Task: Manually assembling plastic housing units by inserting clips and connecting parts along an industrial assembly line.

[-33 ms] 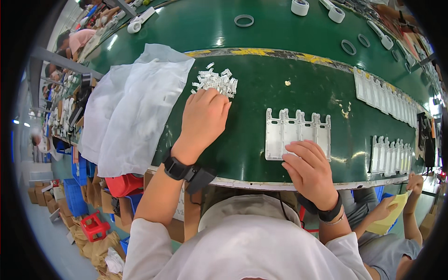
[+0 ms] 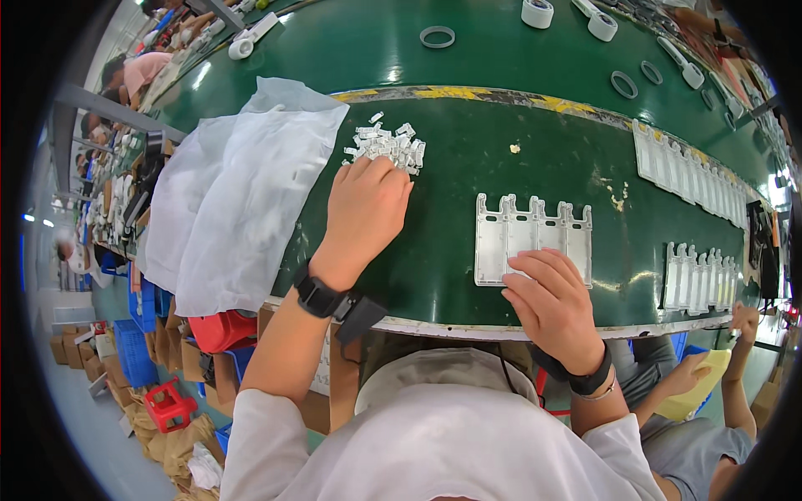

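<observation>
My left hand [image 2: 365, 213] reaches into a pile of small clear-white plastic pieces [image 2: 393, 150] at the far left of the table. Its fingers bend down together among the nearest pieces; the fingertips, and anything between them, are hidden. My right hand [image 2: 555, 305] rests over the near edge of a set of pale translucent plastic panels [image 2: 491, 242] that lie side by side, with hooked tabs on the far side. Its fingers are loosely bent and a little apart, and no object shows between them.
White foam sheets [image 2: 225, 200] drape over the table's left side. More panel rows [image 2: 689, 171] [image 2: 700, 280] lie at the right. Grey rings [image 2: 436, 37] and white round-headed parts [image 2: 536, 12] sit beyond the yellow-black tape [image 2: 468, 93]. Another person's hand [image 2: 689, 373] holds yellow material.
</observation>
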The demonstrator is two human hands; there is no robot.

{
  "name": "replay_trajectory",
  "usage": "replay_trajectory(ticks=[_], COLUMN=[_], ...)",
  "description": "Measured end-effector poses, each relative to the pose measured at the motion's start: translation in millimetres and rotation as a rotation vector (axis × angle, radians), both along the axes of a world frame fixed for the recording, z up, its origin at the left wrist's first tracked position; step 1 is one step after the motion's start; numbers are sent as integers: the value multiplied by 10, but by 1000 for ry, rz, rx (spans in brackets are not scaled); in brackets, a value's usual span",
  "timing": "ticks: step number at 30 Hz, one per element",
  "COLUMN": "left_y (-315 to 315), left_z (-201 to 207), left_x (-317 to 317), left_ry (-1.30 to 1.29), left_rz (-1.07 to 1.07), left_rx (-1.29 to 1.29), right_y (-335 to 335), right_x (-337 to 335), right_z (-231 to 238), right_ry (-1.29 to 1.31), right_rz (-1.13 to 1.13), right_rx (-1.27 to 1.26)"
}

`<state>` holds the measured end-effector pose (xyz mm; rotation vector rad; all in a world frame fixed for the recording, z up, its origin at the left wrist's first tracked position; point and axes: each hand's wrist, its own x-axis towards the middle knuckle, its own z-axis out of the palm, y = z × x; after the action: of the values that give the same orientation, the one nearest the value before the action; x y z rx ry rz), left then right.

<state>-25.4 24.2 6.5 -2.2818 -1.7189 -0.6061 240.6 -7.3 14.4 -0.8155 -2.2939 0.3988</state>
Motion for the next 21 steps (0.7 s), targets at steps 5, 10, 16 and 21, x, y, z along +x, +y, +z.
replay_trajectory(ticks=[5,10,16,21], left_y=[151,-48,-430,-607], left_z=[-66,196,390,269], left_x=[-93,223,752,845], left_ry=[215,-188,-868,-1272], left_rz=[-12,-36,-279,-186], left_rx=[-66,-113,-694,-735], right_y=[-24,-59,58,-7], right_x=[-53,29,-202,-103], right_z=[45,13,-10,-43], right_ry=[-5,62,397,304], right_rz=[21,-5,-87,-89], right_rx=[34,-65,-295,-192])
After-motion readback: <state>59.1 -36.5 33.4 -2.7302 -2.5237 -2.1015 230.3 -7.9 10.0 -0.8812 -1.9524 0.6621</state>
